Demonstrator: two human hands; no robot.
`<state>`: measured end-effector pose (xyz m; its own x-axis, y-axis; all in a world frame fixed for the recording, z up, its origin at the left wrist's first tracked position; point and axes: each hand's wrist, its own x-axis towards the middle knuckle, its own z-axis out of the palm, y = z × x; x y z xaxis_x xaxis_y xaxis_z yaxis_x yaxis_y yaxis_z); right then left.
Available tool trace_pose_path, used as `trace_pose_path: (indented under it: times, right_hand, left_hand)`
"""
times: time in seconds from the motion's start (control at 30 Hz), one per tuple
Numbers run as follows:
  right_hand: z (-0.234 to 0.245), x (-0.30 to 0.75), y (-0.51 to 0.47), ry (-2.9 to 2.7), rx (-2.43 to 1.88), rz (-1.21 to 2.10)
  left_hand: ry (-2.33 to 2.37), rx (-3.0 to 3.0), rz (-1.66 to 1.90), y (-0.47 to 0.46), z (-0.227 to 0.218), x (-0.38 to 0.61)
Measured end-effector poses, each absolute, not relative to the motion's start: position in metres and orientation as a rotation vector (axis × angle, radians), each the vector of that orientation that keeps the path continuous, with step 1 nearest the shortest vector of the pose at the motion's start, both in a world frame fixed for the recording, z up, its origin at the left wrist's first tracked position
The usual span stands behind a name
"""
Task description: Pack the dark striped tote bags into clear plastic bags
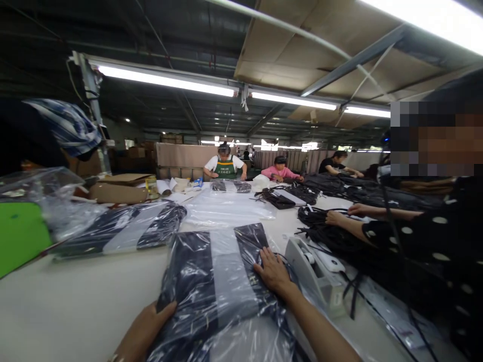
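In front of me on the white table lies a folded dark garment in a clear plastic bag [194, 266], with a pale grey band down its middle. My right hand [273, 271] rests flat on its right side, fingers stretched out. At the bag's left edge, my left hand [147, 324] has its thumb over the top, gripping the side; its other fingers are mostly hidden. Another bagged dark garment [121, 229] lies to the left. Beyond mine, flat clear plastic bags [230, 206] are spread in a pile.
A white dispenser-like device [311, 271] stands close on the right. Beside it, a co-worker's hands [339, 218] handle black garments [324, 236]. A green panel [22, 236] and loose plastic [60, 201] are at left. Other people work across the table [113, 291].
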<state>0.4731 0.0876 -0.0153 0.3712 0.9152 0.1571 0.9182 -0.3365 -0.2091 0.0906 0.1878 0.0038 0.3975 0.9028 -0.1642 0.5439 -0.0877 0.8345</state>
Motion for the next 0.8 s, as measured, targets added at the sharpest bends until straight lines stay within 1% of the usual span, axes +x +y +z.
trace_pose_path:
  times: [0.1,0.17,0.2,0.3,0.37,0.43,0.47,0.53,0.6,0.67,0.73,0.8]
  right_hand:
    - [-0.001,0.460,0.082,-1.539,-2.333,0.000]
    - [0.023,0.453,0.072,-1.325,-2.143,-0.083]
    - [0.041,0.452,0.065,-1.167,-1.975,-0.181]
    - [0.111,0.450,0.040,-1.022,-1.784,-0.372]
    - [0.155,0.439,0.025,-0.743,-1.417,-0.547]
    - [0.178,0.411,0.017,-0.752,-1.227,-0.564]
    - [0.178,0.390,0.016,-0.841,-1.243,-0.528]
    - [0.158,0.341,0.023,-1.186,-1.359,-0.322]
    - [0.118,0.293,0.037,-1.660,-1.415,-0.121]
    - [0.073,0.257,0.051,-1.980,-1.536,0.034]
    - [0.035,0.236,0.060,-2.121,-1.679,0.094]
    - [0.008,0.229,0.064,-2.190,-1.766,0.063]
  left_hand:
    - [1.311,1.774,0.522,0.176,0.015,0.087]
    - [1.315,1.759,0.560,0.165,0.018,0.080]
    - [1.303,1.730,0.590,0.159,0.019,0.075]
    - [1.257,1.573,0.649,0.135,0.017,0.058]
    - [1.236,1.432,0.639,0.116,0.017,0.046]
    - [1.204,1.328,0.616,0.097,0.018,0.036]
    - [1.190,1.298,0.614,0.089,0.019,0.032]
    - [1.192,1.282,0.612,0.072,0.021,0.024]
    - [1.238,1.301,0.585,0.058,0.021,0.018]
    - [1.280,1.351,0.511,0.044,0.019,0.012]
    - [1.302,1.426,0.427,0.031,0.016,0.005]
    - [1.330,1.535,0.446,0.018,0.011,-0.004]
